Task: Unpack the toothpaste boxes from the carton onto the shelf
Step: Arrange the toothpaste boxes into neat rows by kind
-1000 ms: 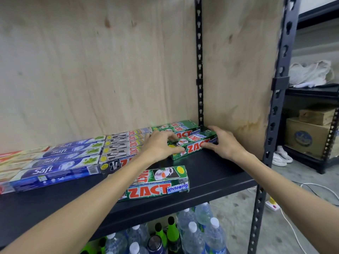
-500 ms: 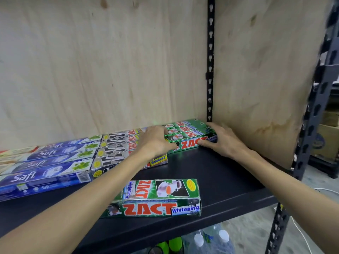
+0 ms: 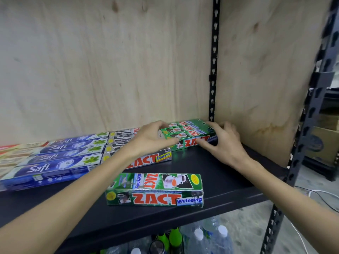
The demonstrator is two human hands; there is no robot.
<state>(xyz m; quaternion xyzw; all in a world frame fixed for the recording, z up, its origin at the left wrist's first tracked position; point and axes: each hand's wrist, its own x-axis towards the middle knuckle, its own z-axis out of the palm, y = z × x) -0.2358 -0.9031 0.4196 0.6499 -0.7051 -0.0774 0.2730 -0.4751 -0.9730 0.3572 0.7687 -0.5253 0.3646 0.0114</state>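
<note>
Since earlier: green Zact row (image 3: pixel 190 133) now pushed back into corner | left hand (image 3: pixel 152 139) and right hand (image 3: pixel 222 140) press its ends, fingers bent, nothing lifted | shelf (image 3: pixel 229 176): one Whitening box (image 3: pixel 156 189) loose at front | carton unseen.

The left hand (image 3: pixel 150 138) covers the near ends of the silver Zact Smokers boxes (image 3: pixel 146 158); their count cannot be confirmed. The right hand (image 3: pixel 222 142) hides the right end of the green Zact Whitening row (image 3: pixel 187 133). The red boxes (image 3: pixel 11 153) at far left are cut by the frame edge, print unreadable. The bottles (image 3: pixel 200 239) below are cut off at the bottom. The front upright (image 3: pixel 311 107) is motion-blurred.
</note>
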